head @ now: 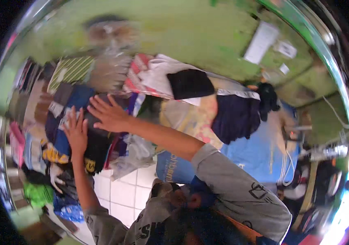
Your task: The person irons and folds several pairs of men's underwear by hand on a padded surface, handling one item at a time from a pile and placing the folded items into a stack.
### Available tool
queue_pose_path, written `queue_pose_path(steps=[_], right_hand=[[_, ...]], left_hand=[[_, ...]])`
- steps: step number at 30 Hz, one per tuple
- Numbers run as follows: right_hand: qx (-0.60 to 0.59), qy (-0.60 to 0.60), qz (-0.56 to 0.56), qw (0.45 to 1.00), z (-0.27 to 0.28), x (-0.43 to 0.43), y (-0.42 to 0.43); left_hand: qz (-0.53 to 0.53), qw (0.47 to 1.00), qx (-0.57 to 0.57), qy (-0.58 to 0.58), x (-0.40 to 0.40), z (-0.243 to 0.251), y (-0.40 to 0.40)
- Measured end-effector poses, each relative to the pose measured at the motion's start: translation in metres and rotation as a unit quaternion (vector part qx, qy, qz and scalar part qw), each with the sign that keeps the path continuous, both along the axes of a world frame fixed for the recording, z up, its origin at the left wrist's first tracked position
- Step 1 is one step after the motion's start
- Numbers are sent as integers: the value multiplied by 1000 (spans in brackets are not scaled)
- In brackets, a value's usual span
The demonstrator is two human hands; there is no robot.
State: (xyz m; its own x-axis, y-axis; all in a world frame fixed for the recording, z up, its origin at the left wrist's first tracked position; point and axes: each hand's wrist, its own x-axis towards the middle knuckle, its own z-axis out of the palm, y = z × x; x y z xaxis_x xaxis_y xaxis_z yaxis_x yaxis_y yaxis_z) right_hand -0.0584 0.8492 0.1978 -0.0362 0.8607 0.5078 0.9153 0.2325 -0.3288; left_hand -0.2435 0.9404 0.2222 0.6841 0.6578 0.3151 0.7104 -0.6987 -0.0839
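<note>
My left hand point(77, 130) lies with its fingers spread on a blue garment with white print point(62, 122), part of a pile of folded clothes in front of me. Beside it, my right hand point(110, 114) rests flat with spread fingers on a dark garment point(96, 144) of the same pile. The dark garment has a yellow patch at its lower edge. Neither hand grips anything that I can see. Right of the hands sits crumpled clear plastic point(136, 153). A striped green item point(70, 72) lies just beyond the pile.
On the right, black shorts point(237, 116) and a folded black cloth point(190, 84) lie over patterned fabric point(192, 119) and a blue bag point(245, 153). A green wall point(186, 33) rises behind. More clothes, including a bright green one point(38, 194), are heaped at the left. White floor tiles point(123, 183) show below.
</note>
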Motion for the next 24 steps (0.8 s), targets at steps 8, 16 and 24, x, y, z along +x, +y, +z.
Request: queue_pose_path(steps=[8,16,24], right_hand=[[-4,0,-301,954,-65,193,-250],[-245,-192,-542,781,-90,419,-436],[-56,19,-220,974,14,242,-479]], left_hand=[[-6,992,76,-98,35,43,-65],[-372,814,-385,-223,235,5,-266],[-451,843,-250,-151,337,8,-392]])
